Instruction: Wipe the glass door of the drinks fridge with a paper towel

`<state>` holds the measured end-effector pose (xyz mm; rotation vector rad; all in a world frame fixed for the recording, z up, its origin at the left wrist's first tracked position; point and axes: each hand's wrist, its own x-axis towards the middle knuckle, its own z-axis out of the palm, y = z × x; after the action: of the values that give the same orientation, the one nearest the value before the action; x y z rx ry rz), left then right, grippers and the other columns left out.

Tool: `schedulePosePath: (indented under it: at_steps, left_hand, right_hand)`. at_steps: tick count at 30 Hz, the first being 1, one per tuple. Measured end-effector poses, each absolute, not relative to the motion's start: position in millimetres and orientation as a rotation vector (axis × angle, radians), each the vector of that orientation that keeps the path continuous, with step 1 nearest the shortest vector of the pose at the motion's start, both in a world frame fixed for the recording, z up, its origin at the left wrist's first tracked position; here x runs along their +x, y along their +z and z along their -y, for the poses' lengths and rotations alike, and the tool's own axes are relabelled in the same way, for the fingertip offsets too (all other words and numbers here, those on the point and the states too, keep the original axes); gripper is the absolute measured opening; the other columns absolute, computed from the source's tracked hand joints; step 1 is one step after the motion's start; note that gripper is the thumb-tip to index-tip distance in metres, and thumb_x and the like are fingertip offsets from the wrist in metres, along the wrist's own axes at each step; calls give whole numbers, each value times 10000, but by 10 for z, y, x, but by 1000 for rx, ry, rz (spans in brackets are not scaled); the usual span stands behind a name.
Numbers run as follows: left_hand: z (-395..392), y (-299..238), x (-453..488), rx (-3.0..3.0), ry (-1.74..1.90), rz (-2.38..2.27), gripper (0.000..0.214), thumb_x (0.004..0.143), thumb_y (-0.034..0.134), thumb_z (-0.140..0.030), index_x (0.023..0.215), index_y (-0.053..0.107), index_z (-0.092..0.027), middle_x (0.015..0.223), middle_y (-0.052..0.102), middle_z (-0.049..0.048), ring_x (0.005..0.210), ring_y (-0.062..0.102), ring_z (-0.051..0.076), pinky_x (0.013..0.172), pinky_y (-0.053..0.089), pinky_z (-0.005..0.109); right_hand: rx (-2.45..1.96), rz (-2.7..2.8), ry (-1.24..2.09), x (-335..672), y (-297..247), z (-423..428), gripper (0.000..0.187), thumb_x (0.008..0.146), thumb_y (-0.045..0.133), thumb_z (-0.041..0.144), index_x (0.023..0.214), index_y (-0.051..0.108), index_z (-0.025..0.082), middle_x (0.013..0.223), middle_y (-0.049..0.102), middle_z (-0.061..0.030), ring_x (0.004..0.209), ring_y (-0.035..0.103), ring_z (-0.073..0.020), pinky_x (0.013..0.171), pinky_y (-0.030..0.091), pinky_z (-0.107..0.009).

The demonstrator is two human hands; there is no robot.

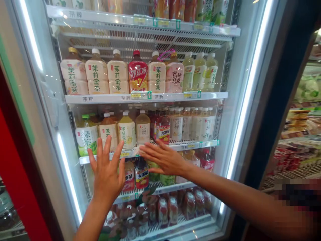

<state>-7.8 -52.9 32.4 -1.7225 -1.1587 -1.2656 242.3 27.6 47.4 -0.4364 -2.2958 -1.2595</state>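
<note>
My left hand is raised with its fingers spread, in front of a bottle with a cream label and the lower middle shelf. It holds nothing. My right hand reaches in from the right, its fingers stretched out flat to the left, in front of the same shelf's edge. No object shows in it. A pale blurred patch lies by its fingertips; I cannot tell what it is. Behind my hands are a green-capped tea bottle, a yellowish bottle and a brown bottle.
A lit drinks cooler has several shelves, with large tea bottles and a red bottle higher up. Small bottles stand at the bottom. Faint reflections suggest glass in front. A dark frame and packaged goods are at right.
</note>
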Motion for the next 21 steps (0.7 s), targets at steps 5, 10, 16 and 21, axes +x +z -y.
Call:
schedulePosePath:
  at_steps: [5, 10, 16, 21]
  left_hand:
    - [524, 360, -259, -1712, -1275, 1150, 745, 938, 589, -194, 1588, 279, -384, 1710, 209, 48, 1595, 115, 334, 1268, 39, 682]
    - [450, 335, -372, -1682, -1296, 1147, 755, 941, 575, -189, 1597, 251, -378, 1719, 168, 52, 1596, 100, 339, 1260, 64, 699]
    - [491, 324, -502, -1649, -1325, 1178, 746, 953, 544, -184, 1598, 231, -393, 1723, 154, 37, 1597, 89, 340, 1255, 71, 706]
    - [607, 351, -625, -1644, -1300, 1215, 744, 960, 535, -179, 1604, 220, -378, 1727, 129, 50, 1600, 61, 339, 1256, 65, 706]
  right_hand:
    - [-710, 1993, -1107, 2261, 1062, -307, 858, 1026, 349, 621, 1620, -148, 251, 1721, 107, -47, 1602, 57, -272, 1296, 89, -601]
    - [-232, 2376, -1344, 1947, 826, -245, 882, 1004, 360, 669, 1637, 94, 115, 1698, 230, -69, 1602, 90, -216, 1323, 85, -464]
    - [-526, 2109, -1215, 1653, 1277, -224, 826, 1028, 325, 625, 1637, 107, 110, 1711, 166, -117, 1606, 26, -265, 1309, 20, -540]
    - [-101, 2415, -1413, 1375, 773, -229, 866, 979, 374, 680, 1604, 271, 90, 1690, 272, -96, 1601, 112, -245, 1319, 106, -477]
